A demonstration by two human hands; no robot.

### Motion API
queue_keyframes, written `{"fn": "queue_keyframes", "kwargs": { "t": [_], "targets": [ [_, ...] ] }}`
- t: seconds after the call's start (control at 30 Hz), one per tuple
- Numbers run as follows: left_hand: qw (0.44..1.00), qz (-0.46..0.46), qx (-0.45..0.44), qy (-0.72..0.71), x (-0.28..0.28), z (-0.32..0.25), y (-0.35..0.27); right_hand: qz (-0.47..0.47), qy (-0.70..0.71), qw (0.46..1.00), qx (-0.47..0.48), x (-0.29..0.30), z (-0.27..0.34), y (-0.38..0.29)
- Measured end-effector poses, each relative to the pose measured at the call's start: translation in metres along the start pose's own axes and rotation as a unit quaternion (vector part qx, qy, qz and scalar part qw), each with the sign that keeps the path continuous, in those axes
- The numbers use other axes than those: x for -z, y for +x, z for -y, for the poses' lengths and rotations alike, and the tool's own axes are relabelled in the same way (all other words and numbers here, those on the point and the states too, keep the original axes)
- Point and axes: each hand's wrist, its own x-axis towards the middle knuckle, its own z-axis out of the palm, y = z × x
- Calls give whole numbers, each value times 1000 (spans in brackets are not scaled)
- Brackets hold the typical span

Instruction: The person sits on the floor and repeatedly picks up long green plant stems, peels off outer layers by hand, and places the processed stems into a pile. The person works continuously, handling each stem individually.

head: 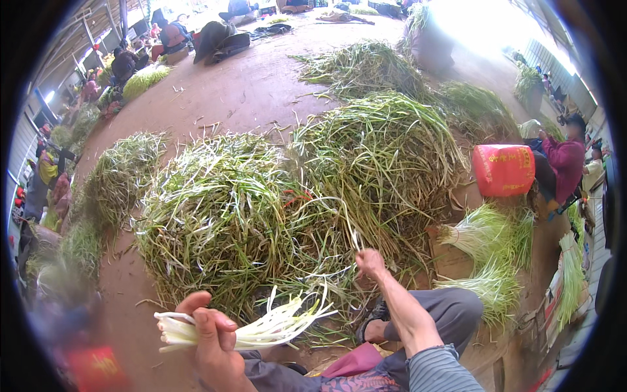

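My left hand point(215, 333) grips a bunch of pale, cleaned leafy stalks point(274, 323), with the white ends poking out at its left and the yellow-green ends fanning to the right. At arm's length, my right hand point(371, 264) pinches a few long whitish stalks point(349, 220) that arch up and left over the heaps. Just beyond my hands lies a tangled heap of green and withered leaves point(215, 220). To its right rises a larger heap of long green stalks point(377, 161), which my right hand is in front of.
Tied bundles of pale stalks point(480, 235) lie right of my knee, some on cardboard point(448, 259). A red printed sack point(504, 170) stands beyond them, near a seated person in a purple top point(563, 161). More heaps point(362, 68) lie farther back. Other people sit along the left side.
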Motion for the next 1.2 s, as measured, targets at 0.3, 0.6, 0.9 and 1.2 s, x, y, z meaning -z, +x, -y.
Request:
{"fn": "queue_keyframes", "kwargs": {
  "t": [0.3, 0.6, 0.9, 1.2],
  "targets": [
    [971, 233, 2, 56, -39, -32, 3, -186, 174, 940, 226, 209, 166, -13],
    [956, 230, -36, 179, -37, 21, 1, 44, 369, 854, 364, 231, 170, -130],
    [896, 362, -47, 254, -34, 33, -5, 158, 548, 698, 432, 223, 183, -127],
    [958, 194, -73, 198, -31, 38, -8, 152, 276, 889, 332, 193, 210, -144]
  ]
}}
